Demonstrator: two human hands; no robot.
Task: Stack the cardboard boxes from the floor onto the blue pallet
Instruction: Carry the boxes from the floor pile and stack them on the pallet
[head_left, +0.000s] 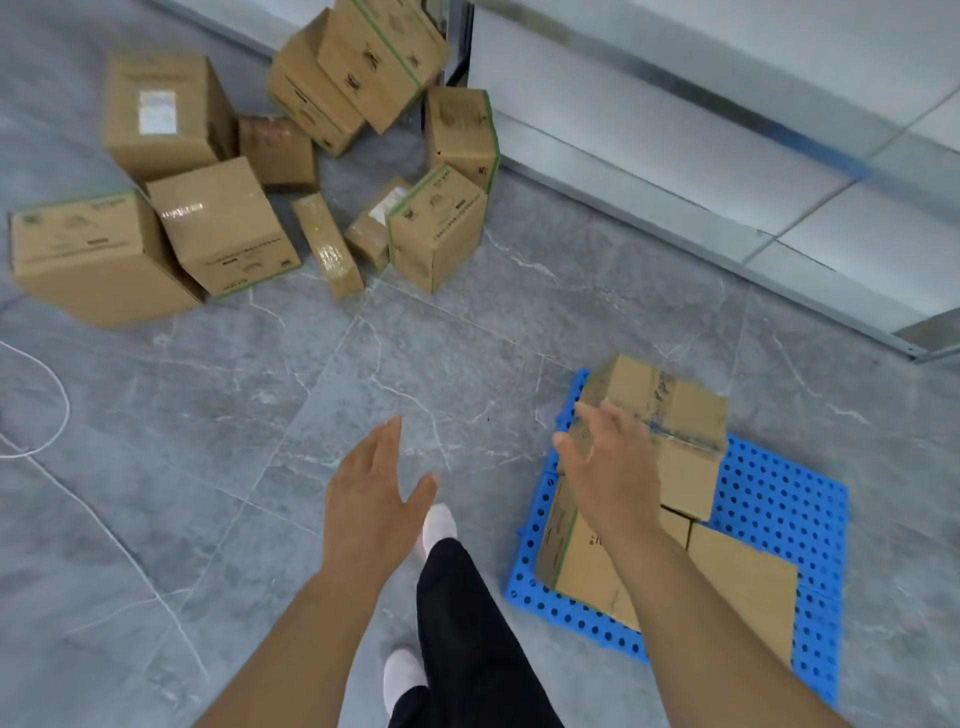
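From the head view, about ten cardboard boxes (223, 223) lie jumbled on the grey floor (415, 364), far left. Three more sit on the blue pallet (779, 499), near right. The left hand (371, 499) and right hand (605, 467) both hover spread wide, holding nothing.

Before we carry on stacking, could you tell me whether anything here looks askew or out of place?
Yes: the brown cardboard boxes heaped on the grey floor lie tumbled, several tilted against each other. On the blue perforated plastic pallet, the top taped cardboard box sits skewed across the ones beneath.
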